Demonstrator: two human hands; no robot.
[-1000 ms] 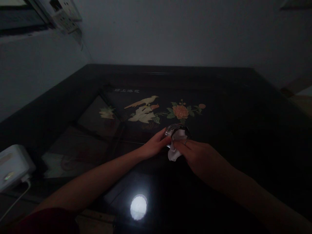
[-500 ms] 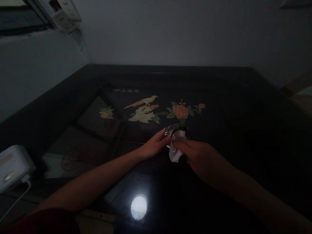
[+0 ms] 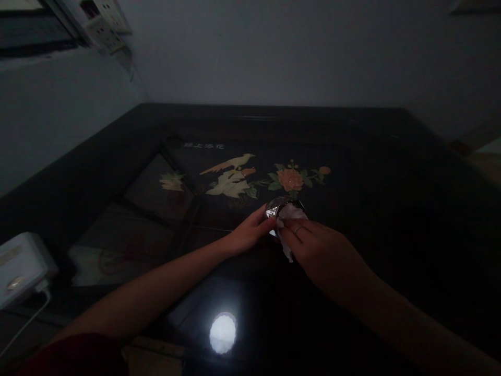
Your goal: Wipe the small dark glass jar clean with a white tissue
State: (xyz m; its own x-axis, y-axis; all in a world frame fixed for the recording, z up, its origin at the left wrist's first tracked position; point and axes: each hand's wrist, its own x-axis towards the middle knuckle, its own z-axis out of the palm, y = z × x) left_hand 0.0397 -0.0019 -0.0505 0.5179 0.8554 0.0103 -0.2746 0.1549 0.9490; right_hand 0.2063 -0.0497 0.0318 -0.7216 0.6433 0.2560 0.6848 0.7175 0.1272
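The left hand (image 3: 250, 232) has its grip around a shiny vessel (image 3: 273, 212) over the counter (image 3: 376, 209), apparently steadying it. The right hand (image 3: 321, 243) grips tissue (image 3: 291, 211) at its opening.

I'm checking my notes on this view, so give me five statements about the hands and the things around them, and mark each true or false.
1. The left hand holds the shiny round object. True.
2. The ring is on the left thumb. False: the ring is on a finger of the right hand.
3. The right hand presses a crumpled white wipe against the shiny round object. True.
4. The orange flower is to the left of the long-tailed bird. False: the orange flower is to the right of the long-tailed bird.
5. A white cable runs from the white box. True.
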